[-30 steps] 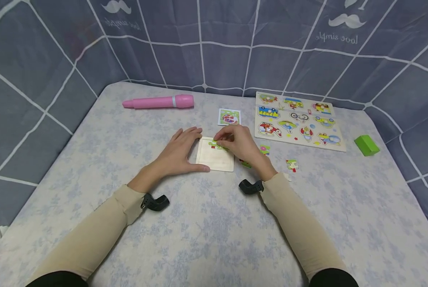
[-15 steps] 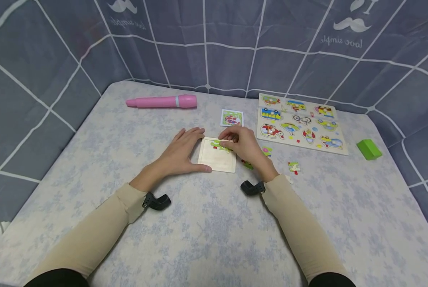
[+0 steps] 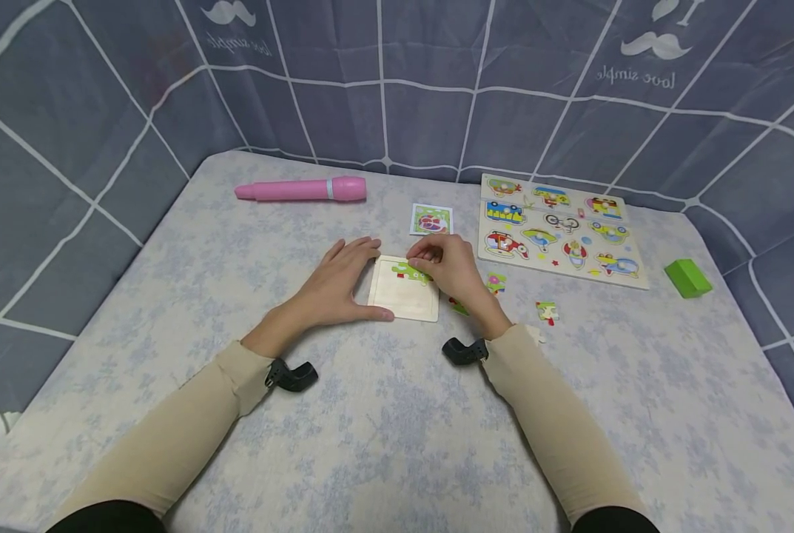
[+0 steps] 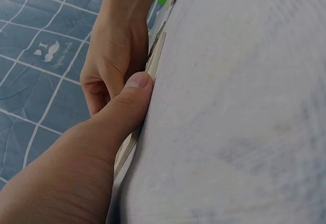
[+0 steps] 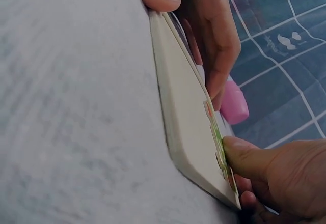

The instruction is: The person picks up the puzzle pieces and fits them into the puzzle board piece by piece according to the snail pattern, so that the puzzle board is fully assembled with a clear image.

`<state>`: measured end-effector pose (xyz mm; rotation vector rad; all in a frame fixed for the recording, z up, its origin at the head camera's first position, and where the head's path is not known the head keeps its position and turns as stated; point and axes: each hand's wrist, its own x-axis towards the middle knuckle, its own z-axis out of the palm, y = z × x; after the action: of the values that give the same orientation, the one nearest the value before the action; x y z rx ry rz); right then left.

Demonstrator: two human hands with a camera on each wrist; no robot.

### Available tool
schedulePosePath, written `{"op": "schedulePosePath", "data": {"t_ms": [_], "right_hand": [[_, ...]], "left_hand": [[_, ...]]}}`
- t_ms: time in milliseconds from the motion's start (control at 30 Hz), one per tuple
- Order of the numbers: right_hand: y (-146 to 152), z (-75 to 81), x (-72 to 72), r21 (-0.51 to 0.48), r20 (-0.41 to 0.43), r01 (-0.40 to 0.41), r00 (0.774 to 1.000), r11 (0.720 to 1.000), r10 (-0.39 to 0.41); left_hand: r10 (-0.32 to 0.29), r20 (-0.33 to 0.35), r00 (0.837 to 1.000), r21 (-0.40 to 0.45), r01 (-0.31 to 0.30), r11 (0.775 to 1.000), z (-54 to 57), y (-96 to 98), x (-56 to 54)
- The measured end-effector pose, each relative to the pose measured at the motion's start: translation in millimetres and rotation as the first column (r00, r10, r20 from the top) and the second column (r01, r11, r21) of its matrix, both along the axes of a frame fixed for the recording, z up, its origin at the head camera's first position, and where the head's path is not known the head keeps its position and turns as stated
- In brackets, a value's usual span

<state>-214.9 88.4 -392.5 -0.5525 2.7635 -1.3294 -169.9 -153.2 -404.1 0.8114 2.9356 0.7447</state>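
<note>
Seen from the head, a small wooden puzzle tray (image 3: 403, 297) lies flat at mid-bench. The left hand (image 3: 333, 281) braces its left edge, fingers fairly straight; the left wrist view shows the thumb (image 4: 133, 91) pressed against the tray's thin side. The right hand (image 3: 451, 268) pinches a green puzzle piece (image 3: 410, 271) on the tray's far part; the right wrist view shows its thumb (image 5: 244, 155) on top. Farther back lie a pink pen (image 3: 301, 190) and a vehicle puzzle board (image 3: 559, 229).

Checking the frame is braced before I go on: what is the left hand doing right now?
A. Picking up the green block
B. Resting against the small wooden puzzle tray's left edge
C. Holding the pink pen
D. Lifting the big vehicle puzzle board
B: the left hand lies flat on the table with its thumb against the small wooden puzzle tray.
</note>
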Motion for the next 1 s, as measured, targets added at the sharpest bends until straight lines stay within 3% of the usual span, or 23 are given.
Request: {"op": "schedulePosePath", "data": {"t_ms": [267,467,700,1000], "right_hand": [[-2,0.4,1.2,0.003,0.003,0.029,1.0,1.0,-0.029],[8,4.9,3.2,0.003,-0.017,-0.002,1.0,1.0,0.002],[44,18.6,7.6,-0.018,-0.008,0.021,1.0,1.0,-0.021],[96,26.7,22.2,0.05,0.05,0.1,0.994,0.994,-0.102]], "left_hand": [[0.002,0.0,1.0,-0.01,-0.002,1.0,-0.6,0.5,-0.8],[-0.002,0.006,1.0,-0.008,0.003,1.0,-2.0,1.9,-0.8],[0.007,0.01,1.0,-0.017,-0.007,1.0,-0.5,0.5,-0.1],[0.01,0.009,1.0,-0.015,-0.01,1.0,0.5,2.3,0.7]]}}
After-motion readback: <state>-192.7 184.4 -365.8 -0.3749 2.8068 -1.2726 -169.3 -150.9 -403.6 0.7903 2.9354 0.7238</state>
